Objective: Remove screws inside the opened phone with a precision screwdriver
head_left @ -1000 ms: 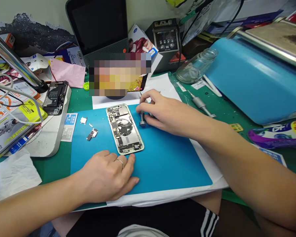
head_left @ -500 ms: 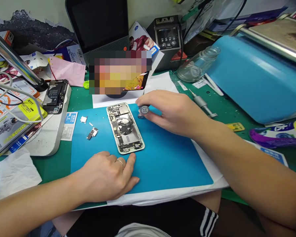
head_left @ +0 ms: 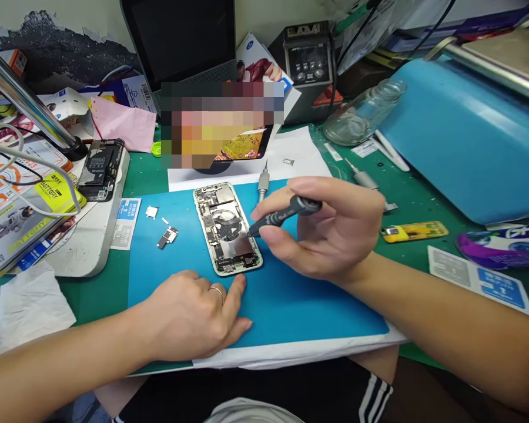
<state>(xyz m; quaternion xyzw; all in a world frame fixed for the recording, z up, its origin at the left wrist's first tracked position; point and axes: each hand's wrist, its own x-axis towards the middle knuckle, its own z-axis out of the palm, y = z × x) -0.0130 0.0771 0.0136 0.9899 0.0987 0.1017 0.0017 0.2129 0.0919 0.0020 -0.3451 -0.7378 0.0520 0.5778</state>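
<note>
An opened phone (head_left: 229,235) lies on the blue mat (head_left: 308,311), its internal parts exposed. My left hand (head_left: 198,314) rests on the mat with its index finger stretched to the phone's lower edge and its thumb apart, gripping nothing. Between the thumb and fingers of my right hand (head_left: 330,229) is a black tapered tool (head_left: 275,218) with pale lettering. Its tip points at the phone's right side; contact is unclear, and so is the tool's exact kind. A grey screwdriver (head_left: 263,182) stands or lies just behind the right fingertips. Small metal parts (head_left: 167,237) lie left of the phone.
Another phone (head_left: 242,147), partly pixelated, sits propped at the back. A glass jar (head_left: 364,114) lies tilted behind my right hand. A yellow item (head_left: 414,231) and a second grey screwdriver (head_left: 364,178) are on the right. Boxes (head_left: 30,205) and a phone body (head_left: 103,167) crowd the left.
My right hand has let go of the grey screwdriver, drawn back toward me and turned, now gripping the black tool. The left hand has stayed at the phone's lower edge.
</note>
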